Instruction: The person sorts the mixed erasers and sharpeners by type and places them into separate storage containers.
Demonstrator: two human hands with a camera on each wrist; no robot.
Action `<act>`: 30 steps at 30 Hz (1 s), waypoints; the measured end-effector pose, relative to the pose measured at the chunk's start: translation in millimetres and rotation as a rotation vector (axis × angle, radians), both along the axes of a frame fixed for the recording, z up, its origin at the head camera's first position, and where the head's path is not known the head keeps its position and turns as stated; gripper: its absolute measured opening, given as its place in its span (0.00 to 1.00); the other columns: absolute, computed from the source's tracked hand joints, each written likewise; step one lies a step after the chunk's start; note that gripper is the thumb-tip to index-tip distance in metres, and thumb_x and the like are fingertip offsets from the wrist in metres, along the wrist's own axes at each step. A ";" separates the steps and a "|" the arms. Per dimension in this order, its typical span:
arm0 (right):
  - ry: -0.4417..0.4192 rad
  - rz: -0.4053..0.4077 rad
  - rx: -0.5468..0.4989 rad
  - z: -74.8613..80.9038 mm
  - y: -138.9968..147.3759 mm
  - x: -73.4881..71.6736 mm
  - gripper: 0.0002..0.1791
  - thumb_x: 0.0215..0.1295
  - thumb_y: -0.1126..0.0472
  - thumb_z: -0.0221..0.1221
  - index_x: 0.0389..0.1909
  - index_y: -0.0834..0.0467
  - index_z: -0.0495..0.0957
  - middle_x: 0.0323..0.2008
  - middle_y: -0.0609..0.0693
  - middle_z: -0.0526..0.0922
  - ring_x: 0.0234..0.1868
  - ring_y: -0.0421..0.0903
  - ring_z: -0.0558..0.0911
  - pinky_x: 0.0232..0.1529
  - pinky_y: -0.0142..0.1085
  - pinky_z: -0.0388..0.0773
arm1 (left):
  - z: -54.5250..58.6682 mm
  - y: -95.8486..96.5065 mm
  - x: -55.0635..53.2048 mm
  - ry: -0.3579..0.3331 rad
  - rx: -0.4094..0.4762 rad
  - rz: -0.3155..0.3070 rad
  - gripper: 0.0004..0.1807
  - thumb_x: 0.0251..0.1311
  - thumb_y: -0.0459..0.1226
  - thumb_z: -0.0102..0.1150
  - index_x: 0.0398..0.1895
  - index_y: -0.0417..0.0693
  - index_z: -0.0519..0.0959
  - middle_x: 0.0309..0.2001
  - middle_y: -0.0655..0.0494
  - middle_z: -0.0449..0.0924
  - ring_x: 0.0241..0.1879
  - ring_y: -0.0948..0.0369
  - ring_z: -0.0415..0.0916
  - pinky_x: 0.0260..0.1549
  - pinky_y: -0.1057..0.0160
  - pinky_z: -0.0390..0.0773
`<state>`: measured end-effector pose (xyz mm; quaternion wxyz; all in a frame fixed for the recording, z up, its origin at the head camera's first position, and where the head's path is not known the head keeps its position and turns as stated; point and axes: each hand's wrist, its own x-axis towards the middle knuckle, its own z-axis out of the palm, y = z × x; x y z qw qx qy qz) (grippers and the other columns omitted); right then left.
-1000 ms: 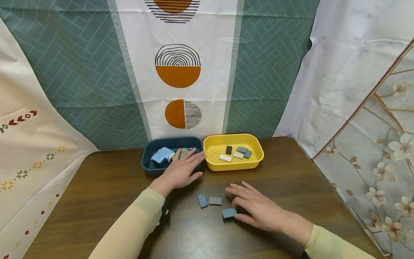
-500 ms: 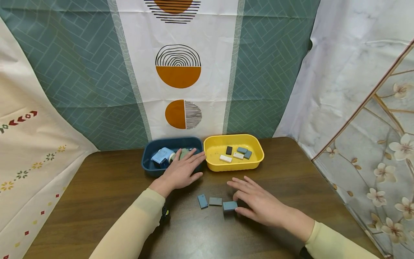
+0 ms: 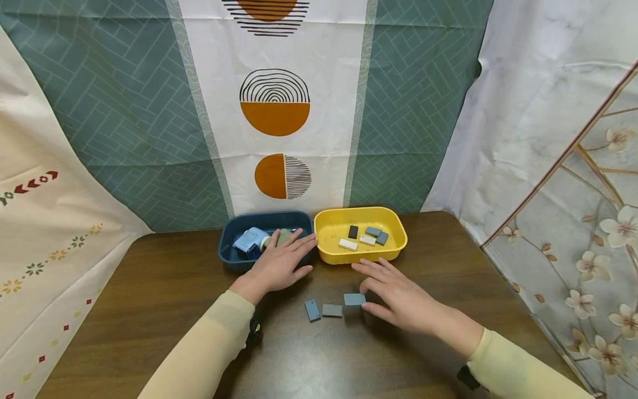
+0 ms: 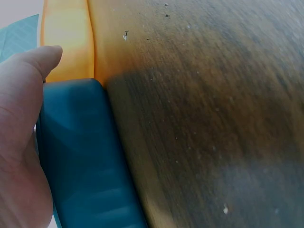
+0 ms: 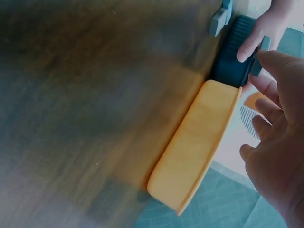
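Observation:
My right hand [image 3: 406, 299] pinches a blue-grey rectangular block [image 3: 354, 300] between thumb and index finger, above the table; the other fingers are spread. In the right wrist view the same block [image 5: 260, 56] shows at the fingertips. Just left of it, two similar pieces lie on the wood: a bluer block [image 3: 312, 311] and a greyer block [image 3: 332, 311]. My left hand [image 3: 281, 265] rests across the dark blue bin [image 3: 230, 262], fingers straight and reaching to the yellow bin's [image 3: 359, 257] left edge. In the left wrist view its thumb [image 4: 47, 59] lies near where the bins meet.
Inside the yellow bin lie several small blocks: a black block [image 3: 353, 231], white blocks [image 3: 348, 244] and blue-grey blocks [image 3: 381, 238]. A light blue item [image 3: 251, 238] and other things, partly hidden by my hand, fill the blue bin. A patterned cloth [image 3: 329, 111] hangs behind the table.
My right hand has lifted the blue-grey block and carried it away from me, toward the yellow bin. The left hand and the two blocks on the table stay put.

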<state>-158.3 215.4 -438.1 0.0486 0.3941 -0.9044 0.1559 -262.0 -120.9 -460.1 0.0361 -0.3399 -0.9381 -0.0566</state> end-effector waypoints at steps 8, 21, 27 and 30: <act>0.024 -0.030 -0.017 8.0 -2.0 -9.5 0.12 0.77 0.52 0.71 0.51 0.51 0.81 0.82 0.54 0.69 0.85 0.56 0.63 0.85 0.60 0.52 | -0.6 -0.3 0.2 -0.017 0.014 0.000 0.38 0.83 0.54 0.59 0.89 0.56 0.63 0.88 0.62 0.56 0.89 0.53 0.45 0.82 0.28 0.38; 0.108 -0.064 -0.060 20.7 -6.9 -34.8 0.12 0.74 0.55 0.74 0.48 0.54 0.82 0.81 0.58 0.70 0.84 0.61 0.65 0.84 0.63 0.53 | -3.2 -1.7 -0.3 -0.005 0.016 -0.007 0.38 0.83 0.53 0.59 0.89 0.55 0.63 0.88 0.62 0.56 0.88 0.52 0.46 0.81 0.28 0.41; 0.107 -0.083 -0.063 23.6 -11.1 -46.3 0.12 0.75 0.55 0.73 0.48 0.57 0.83 0.81 0.59 0.71 0.83 0.63 0.65 0.84 0.64 0.53 | -1.8 -1.3 0.1 -0.006 0.011 -0.007 0.38 0.83 0.54 0.59 0.89 0.56 0.62 0.88 0.62 0.56 0.88 0.53 0.46 0.82 0.28 0.40; 0.102 -0.102 -0.055 25.0 -12.0 -52.2 0.12 0.75 0.55 0.73 0.48 0.56 0.82 0.81 0.59 0.71 0.83 0.62 0.65 0.84 0.63 0.51 | -0.5 -0.7 0.0 -0.007 0.013 -0.008 0.38 0.83 0.54 0.59 0.89 0.56 0.63 0.88 0.62 0.56 0.88 0.52 0.46 0.82 0.28 0.38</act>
